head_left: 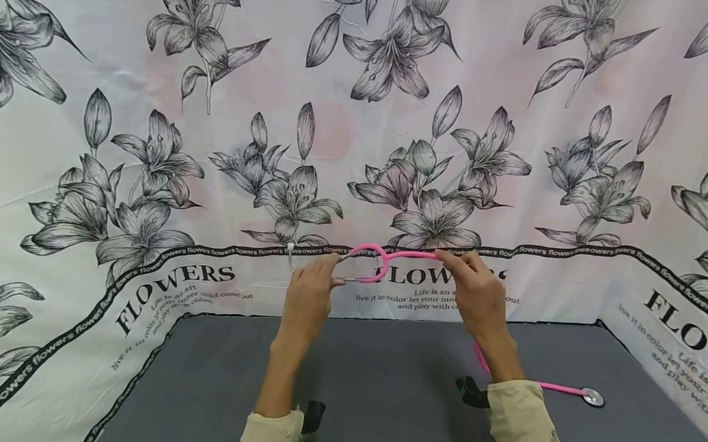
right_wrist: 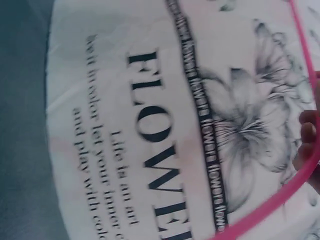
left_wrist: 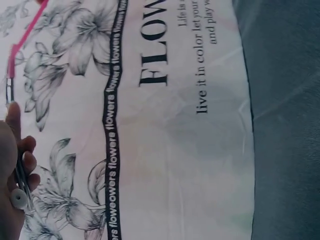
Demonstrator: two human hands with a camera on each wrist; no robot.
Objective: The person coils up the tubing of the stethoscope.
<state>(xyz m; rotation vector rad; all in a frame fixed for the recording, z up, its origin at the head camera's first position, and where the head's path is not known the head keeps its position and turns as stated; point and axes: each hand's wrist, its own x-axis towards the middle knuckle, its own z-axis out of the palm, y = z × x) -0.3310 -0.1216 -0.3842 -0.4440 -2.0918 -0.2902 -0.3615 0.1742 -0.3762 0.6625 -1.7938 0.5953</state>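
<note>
Stethoscope (head_left: 386, 257) grasped at ear tubes (left_wrist: 9, 90) by left hand (head_left: 310, 292) and pink tubing (head_left: 414, 255) by right hand (head_left: 478, 295), apparently for straightness.

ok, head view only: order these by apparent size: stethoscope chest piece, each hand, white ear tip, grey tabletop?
1. Grey tabletop
2. Left hand and right hand: too alike to rank
3. Stethoscope chest piece
4. White ear tip

Floral cloth (head_left: 335, 137) reads "FLOWERS", "Life is an art"; black band (head_left: 549, 252), "flowers".
</note>
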